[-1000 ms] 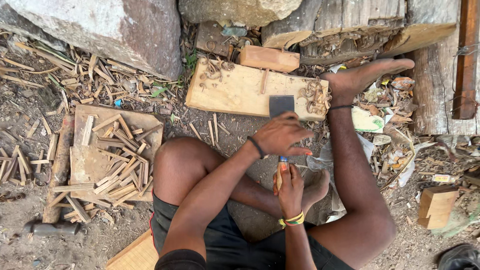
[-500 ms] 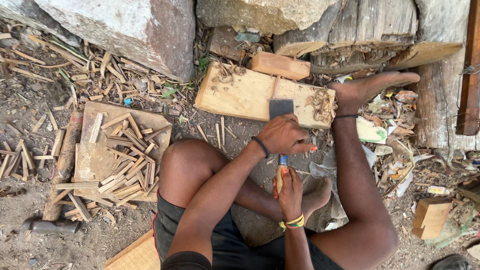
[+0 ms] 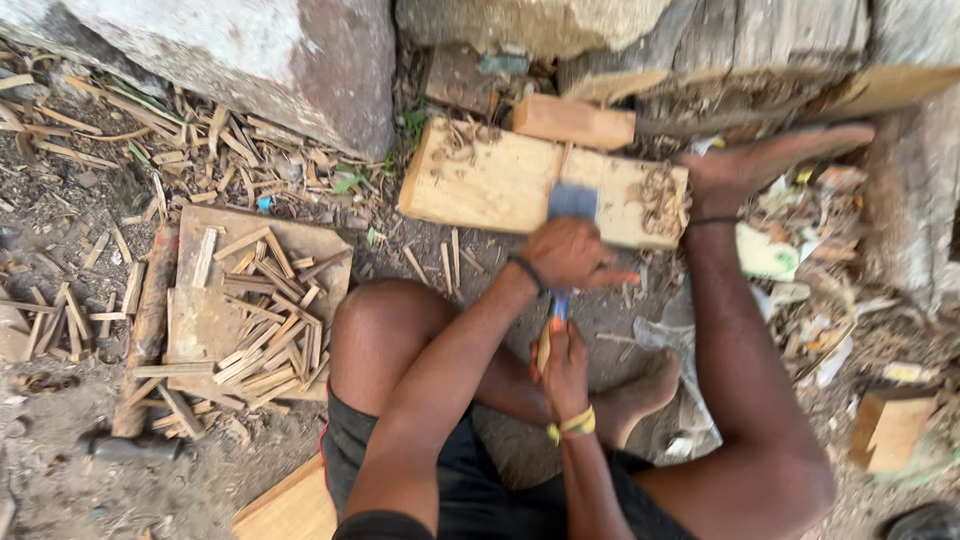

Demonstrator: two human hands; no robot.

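I see the right hand (image 3: 566, 352) closed around the wooden handle of a broad chisel (image 3: 571, 202), near the body. The left hand (image 3: 570, 252) wraps the shaft further forward, just behind the dark blade. The tool's long axis runs straight away from the person, blade end resting on the near edge of the pale timber block (image 3: 500, 185), which lies crosswise ahead of both hands. The left hand is nearer the block. A board of wood slivers (image 3: 215, 325) sits well apart, leftward.

Wood block (image 3: 480, 185) and foot (image 3: 760, 165) crowd the chisel (image 3: 570, 205).
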